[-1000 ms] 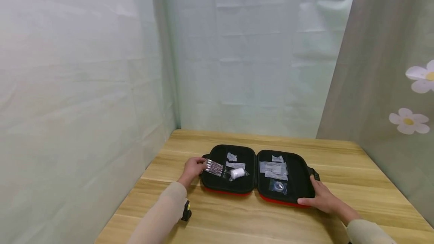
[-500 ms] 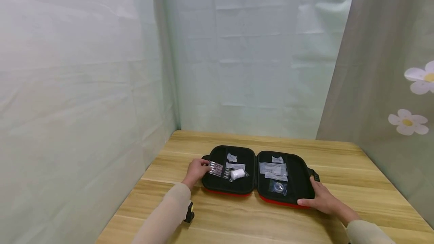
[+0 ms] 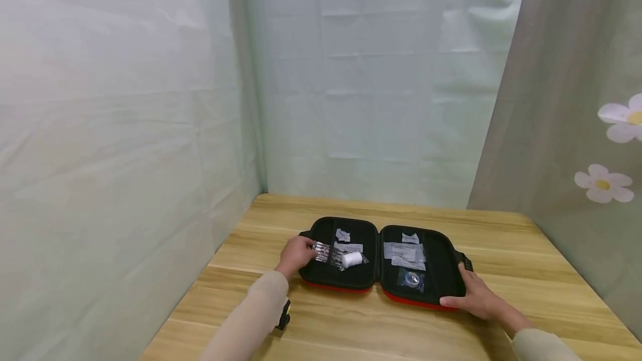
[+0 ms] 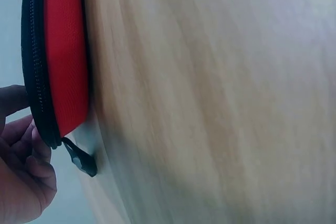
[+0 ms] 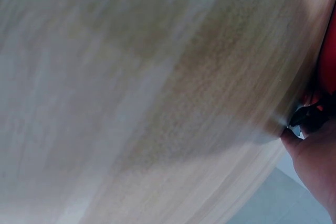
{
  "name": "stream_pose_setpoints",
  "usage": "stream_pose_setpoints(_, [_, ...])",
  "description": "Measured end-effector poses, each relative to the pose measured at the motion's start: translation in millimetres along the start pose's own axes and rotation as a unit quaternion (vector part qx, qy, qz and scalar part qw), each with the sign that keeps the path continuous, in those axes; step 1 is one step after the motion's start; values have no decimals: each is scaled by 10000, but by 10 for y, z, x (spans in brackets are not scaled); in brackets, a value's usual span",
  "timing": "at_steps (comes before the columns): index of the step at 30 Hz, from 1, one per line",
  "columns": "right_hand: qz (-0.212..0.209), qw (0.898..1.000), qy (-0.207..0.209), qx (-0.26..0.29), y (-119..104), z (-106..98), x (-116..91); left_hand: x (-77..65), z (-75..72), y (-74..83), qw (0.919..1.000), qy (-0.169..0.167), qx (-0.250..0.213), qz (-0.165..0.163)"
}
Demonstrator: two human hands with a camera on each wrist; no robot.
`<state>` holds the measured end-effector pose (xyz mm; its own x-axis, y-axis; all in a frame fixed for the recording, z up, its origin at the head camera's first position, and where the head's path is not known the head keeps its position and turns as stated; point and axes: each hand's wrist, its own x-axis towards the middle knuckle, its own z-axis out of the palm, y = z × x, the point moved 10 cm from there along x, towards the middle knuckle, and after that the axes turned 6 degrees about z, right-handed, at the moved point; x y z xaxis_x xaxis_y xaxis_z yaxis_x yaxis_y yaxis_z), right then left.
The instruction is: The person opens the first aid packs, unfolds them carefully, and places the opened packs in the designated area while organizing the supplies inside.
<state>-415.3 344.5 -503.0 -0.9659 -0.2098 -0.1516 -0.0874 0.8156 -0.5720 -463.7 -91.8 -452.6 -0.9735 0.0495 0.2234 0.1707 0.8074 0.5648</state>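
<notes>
An open black-lined first-aid-style case point(image 3: 316, 276) with a red shell lies flat, its two halves side by side. My left hand point(image 3: 295, 254) reaches over the left half's outer edge and pinches a flat shiny striped packet point(image 3: 322, 252). The packet's inner end runs under a dark elastic strap point(image 3: 332, 238). In the left wrist view my fingers point(image 4: 39, 174) curl beside the zipped rim, and the packet is hidden. My right hand point(image 3: 478, 296) rests at the right half's front outer corner, thumb on the front edge, fingers spread along the side.
A white roll in clear wrap point(image 3: 352, 259) and small white packets point(image 3: 348, 247) lie in the left half. More white packets point(image 3: 403, 250) and a clear bag with a round item point(image 3: 412, 278) lie in the right half. The wooden table point(image 3: 351, 327) meets hanging sheets behind.
My left hand has moved right and slightly forward over the case, sliding the shiny packet further under the strap. The right hand has stayed at its corner.
</notes>
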Motion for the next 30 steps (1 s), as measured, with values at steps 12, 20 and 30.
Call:
stream_pose_setpoints(12, [9,9999,-69,105,17,99,-32,-75,94,80,9974,-194,665,217])
stream_pose_setpoints(20, [96,9998,-77,162,89,150,-24,-63,173,84,9969,-362,541,444])
stream_pose_setpoints(30, [-121,9998,34,178,-26,15,-28,10,214,158,9960,-665,271,532])
